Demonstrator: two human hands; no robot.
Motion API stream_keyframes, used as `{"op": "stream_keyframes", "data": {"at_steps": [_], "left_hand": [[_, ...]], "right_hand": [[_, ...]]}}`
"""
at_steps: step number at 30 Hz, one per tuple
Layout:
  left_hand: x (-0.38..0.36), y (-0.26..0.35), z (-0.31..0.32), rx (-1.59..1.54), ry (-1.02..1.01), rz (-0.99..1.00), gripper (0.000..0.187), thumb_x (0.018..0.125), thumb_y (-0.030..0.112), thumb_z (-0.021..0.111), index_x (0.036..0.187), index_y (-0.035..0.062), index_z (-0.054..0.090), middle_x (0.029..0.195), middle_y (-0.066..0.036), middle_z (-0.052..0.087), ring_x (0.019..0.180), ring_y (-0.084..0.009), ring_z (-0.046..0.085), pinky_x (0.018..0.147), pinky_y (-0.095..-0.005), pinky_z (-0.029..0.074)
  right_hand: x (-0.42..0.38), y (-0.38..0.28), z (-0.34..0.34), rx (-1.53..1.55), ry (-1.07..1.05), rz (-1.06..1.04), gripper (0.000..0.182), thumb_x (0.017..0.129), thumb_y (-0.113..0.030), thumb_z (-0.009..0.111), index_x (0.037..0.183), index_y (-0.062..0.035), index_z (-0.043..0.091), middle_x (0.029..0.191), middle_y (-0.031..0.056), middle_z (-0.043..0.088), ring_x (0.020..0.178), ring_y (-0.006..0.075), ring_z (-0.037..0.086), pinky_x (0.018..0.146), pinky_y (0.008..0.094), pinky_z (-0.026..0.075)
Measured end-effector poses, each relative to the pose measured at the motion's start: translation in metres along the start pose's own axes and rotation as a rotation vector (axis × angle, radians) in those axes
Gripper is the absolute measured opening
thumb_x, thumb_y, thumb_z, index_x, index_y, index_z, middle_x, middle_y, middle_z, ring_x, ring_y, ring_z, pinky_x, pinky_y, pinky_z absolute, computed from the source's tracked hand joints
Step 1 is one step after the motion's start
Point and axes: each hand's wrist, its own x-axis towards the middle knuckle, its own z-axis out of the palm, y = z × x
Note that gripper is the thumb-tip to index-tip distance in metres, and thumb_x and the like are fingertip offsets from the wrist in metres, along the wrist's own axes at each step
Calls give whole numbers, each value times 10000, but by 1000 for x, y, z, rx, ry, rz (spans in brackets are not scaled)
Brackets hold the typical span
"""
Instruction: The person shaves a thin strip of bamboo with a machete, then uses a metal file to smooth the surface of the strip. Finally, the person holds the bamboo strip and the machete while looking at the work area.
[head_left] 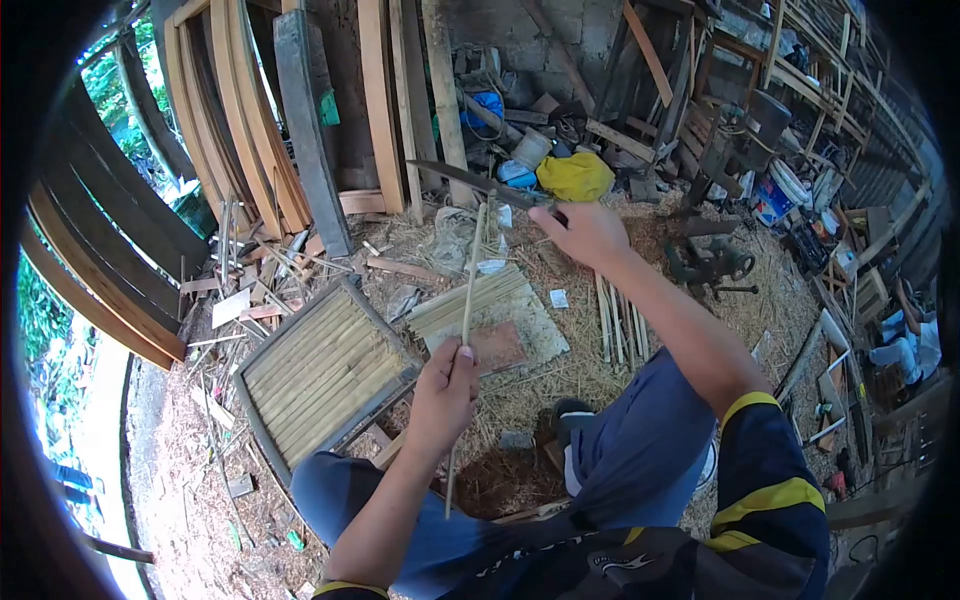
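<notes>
My left hand (pixel 445 390) is closed round a thin pale strip (pixel 470 290), which stands nearly upright in view, its lower end beside my leg. My right hand (pixel 585 235) grips the handle end of a long dark blade (pixel 455 174), which points to the left. The blade lies across the top end of the strip; whether it cuts into it is too small to tell. Beyond my left hand, a bundle of pale strips (pixel 465 305) lies on a light board (pixel 535 325) on the ground.
A framed slatted panel (pixel 325 370) leans left of my left hand. Curved wooden pieces (pixel 240 110) stand at the back left. A yellow cloth (pixel 575 177) and a metal vise (pixel 710 265) are further back. Another person (pixel 905 345) is at the far right. Shavings cover the ground.
</notes>
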Motion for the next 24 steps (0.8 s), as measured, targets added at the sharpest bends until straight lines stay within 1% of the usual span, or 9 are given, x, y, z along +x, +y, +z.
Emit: {"op": "stream_keyframes", "data": {"at_steps": [2, 4, 6, 9, 15, 18, 19, 23, 24], "left_hand": [[1, 7, -1, -136, -57, -73, 237, 1102, 284, 443, 968, 99, 507, 641, 57, 358, 491, -37, 305, 415, -225, 245], [3, 0, -5, -179, -90, -115, 242, 1107, 302, 427, 981, 111, 506, 640, 66, 337, 474, -27, 268, 392, -212, 204], [1, 6, 0, -243, -64, -124, 259, 1110, 305, 416, 975, 104, 510, 647, 64, 345, 472, -25, 264, 398, -213, 209], [2, 8, 4, -259, -47, -120, 275, 1113, 299, 407, 966, 93, 514, 659, 64, 352, 474, -22, 264, 402, -211, 213], [3, 8, 3, -208, -47, -29, 289, 1114, 293, 416, 947, 79, 513, 667, 67, 358, 478, -16, 278, 403, -211, 219], [4, 8, 6, -209, -8, -32, 294, 1114, 300, 421, 942, 78, 508, 651, 72, 351, 472, -14, 279, 401, -213, 225], [5, 9, 7, -211, 6, -39, 295, 1114, 303, 423, 941, 78, 506, 645, 73, 348, 470, -13, 279, 400, -213, 226], [3, 14, 4, -178, 11, -65, 290, 1114, 302, 418, 943, 84, 503, 629, 69, 353, 468, -19, 296, 400, -218, 234], [5, 14, 2, -187, 19, -73, 289, 1114, 301, 417, 942, 86, 502, 629, 67, 358, 466, -23, 300, 400, -220, 235]], "right_hand": [[-7, 4, 1, 57, 93, -28, 703, 958, -699, 480, 807, -49, 701, 647, 181, 647, 673, 392, 687, 643, 484, 543], [-23, -14, -4, 178, 62, 8, 678, 964, -675, 496, 820, -47, 707, 645, 159, 649, 649, 375, 680, 626, 473, 535], [-30, -26, -9, 263, 60, 31, 658, 966, -661, 509, 818, -52, 708, 637, 152, 646, 641, 371, 676, 619, 468, 531], [-34, -31, -6, 254, 113, -4, 626, 957, -641, 544, 809, -55, 707, 619, 147, 635, 617, 360, 668, 592, 455, 522], [-52, -42, 0, 175, 202, -392, 611, 918, -658, 595, 727, -82, 653, 574, 116, 609, 519, 333, 632, 523, 439, 503], [-60, -52, -3, 52, 95, -509, 611, 903, -679, 601, 707, -101, 631, 555, 99, 602, 500, 310, 633, 506, 425, 503], [-59, -50, 1, -13, 122, -579, 609, 895, -689, 605, 711, -109, 627, 527, 90, 585, 483, 289, 627, 483, 409, 492], [-43, -39, 6, -21, 206, -595, 604, 892, -700, 598, 736, -119, 645, 492, 81, 561, 461, 282, 621, 464, 400, 484], [-46, -44, 5, -33, 180, -576, 597, 888, -692, 609, 734, -116, 635, 506, 82, 565, 473, 287, 624, 470, 405, 484]]}}
